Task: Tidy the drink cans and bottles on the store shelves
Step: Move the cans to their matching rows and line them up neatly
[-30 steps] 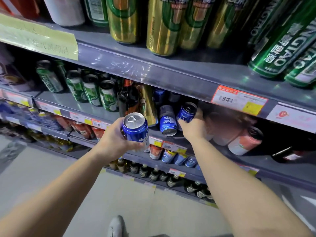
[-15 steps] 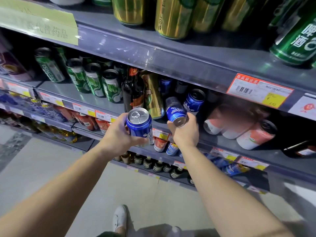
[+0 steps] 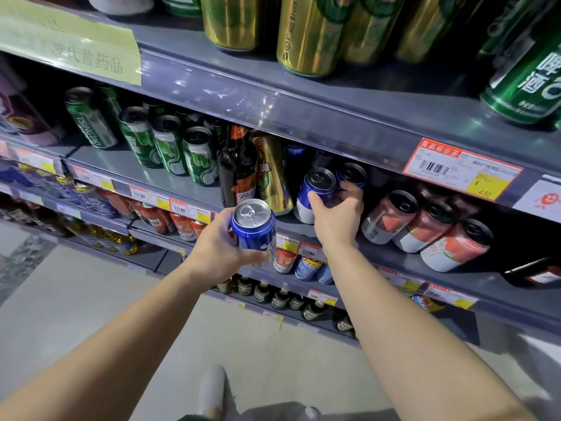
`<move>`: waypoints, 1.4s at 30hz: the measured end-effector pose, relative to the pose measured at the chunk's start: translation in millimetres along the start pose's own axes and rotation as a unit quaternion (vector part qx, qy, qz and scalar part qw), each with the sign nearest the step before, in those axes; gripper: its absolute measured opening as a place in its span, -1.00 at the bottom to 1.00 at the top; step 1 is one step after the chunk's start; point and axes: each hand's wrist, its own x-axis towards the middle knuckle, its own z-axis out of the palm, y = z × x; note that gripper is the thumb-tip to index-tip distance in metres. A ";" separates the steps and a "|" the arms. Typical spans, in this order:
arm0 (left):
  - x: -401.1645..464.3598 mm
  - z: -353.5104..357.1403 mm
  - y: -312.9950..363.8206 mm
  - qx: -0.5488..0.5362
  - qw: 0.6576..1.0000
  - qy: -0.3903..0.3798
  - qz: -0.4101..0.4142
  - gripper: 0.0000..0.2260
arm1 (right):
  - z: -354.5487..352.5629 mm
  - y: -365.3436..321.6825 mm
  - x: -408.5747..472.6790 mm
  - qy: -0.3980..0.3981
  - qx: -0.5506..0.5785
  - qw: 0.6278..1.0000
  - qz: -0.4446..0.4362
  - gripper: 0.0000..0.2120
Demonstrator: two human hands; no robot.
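Observation:
My left hand (image 3: 218, 250) grips a blue can (image 3: 254, 229) upright in front of the middle shelf (image 3: 127, 165), its silver top facing me. My right hand (image 3: 337, 214) is wrapped around a second blue can (image 3: 312, 192) that stands on the shelf next to a gold can (image 3: 271, 174). Behind it stands another blue can (image 3: 352, 174), partly hidden by my fingers. A dark bottle (image 3: 238, 168) stands left of the gold can.
Green cans (image 3: 170, 144) fill the shelf's left part, pink-and-white cans (image 3: 425, 226) its right. The upper shelf (image 3: 303, 113) carries gold cans (image 3: 309, 34) and green cans (image 3: 528, 80), overhanging my hands. Lower shelves hold more cans and small bottles (image 3: 279, 296). Grey floor lies below.
My right hand has turned the blue can from tilted with its base towards me to upright on the shelf. My left hand stays put with its can.

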 end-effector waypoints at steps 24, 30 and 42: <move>14.7 46.1 41.0 -0.037 0.995 -0.058 0.066 -0.31 | -37.3 22.7 -39.9 -0.292 -0.110 0.948 -0.054 -0.19; 25.4 48.9 40.4 -0.101 0.991 -0.085 -0.028 -0.40 | -54.6 26.1 -29.4 -0.087 -0.110 0.990 -0.002 -0.47; 54.7 24.3 -5.8 -0.047 0.947 0.296 -0.114 -0.49 | -31.9 46.5 7.7 -0.062 -0.172 0.981 0.064 -0.39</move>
